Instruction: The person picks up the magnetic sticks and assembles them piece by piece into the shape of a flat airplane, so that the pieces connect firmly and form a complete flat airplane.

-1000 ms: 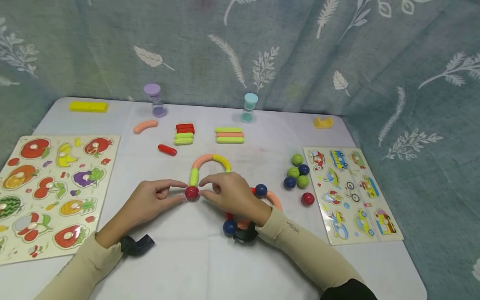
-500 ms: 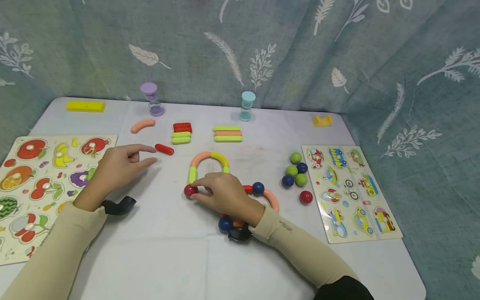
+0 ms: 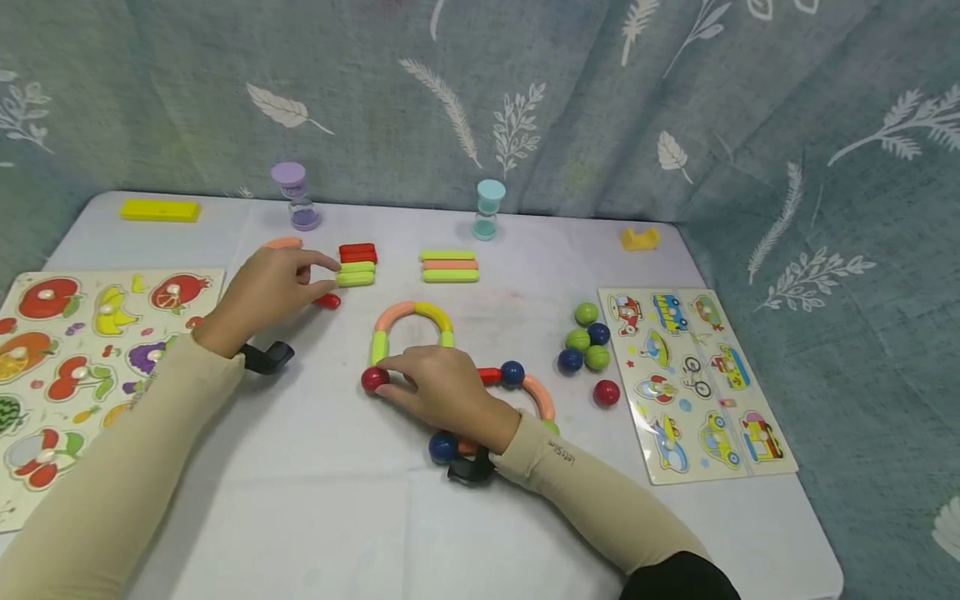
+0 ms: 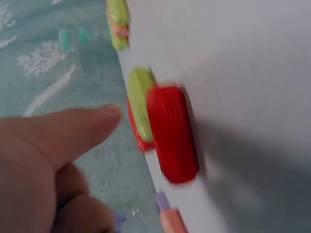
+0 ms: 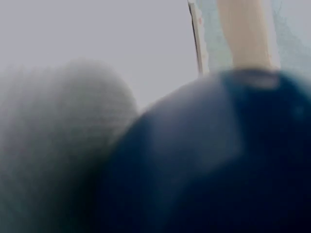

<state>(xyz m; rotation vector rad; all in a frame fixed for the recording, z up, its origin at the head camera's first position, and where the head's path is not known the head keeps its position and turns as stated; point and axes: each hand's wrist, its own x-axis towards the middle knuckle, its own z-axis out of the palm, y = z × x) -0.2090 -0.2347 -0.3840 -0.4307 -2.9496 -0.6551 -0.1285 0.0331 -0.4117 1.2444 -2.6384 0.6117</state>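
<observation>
My left hand (image 3: 262, 287) hovers at the left, its index finger and thumb apart beside a pair of green magnetic sticks (image 3: 355, 279). Below it a red stick (image 3: 327, 301) is partly covered; in the left wrist view this red stick (image 4: 172, 136) lies near, not held. My right hand (image 3: 450, 387) pinches a red ball (image 3: 375, 380) between thumb and index finger. That ball sits at the lower left end of an arch of green, peach and yellow sticks (image 3: 397, 312). Blue balls (image 3: 442, 447), red and peach sticks continue the shape beneath my right hand, partly hidden. A blurred blue ball (image 5: 194, 165) fills the right wrist view.
Several green and blue balls and another red ball (image 3: 606, 392) lie right of centre. Puzzle boards stand at left (image 3: 112, 333) and right (image 3: 697, 383). Behind are two sand timers (image 3: 487, 208), a yellow block (image 3: 160, 210), red sticks (image 3: 357, 253) and a stack of green and peach sticks (image 3: 450, 265).
My left hand let go of the red ball, swung left, then moved up and right toward the green sticks. My right hand stays at the red ball.
</observation>
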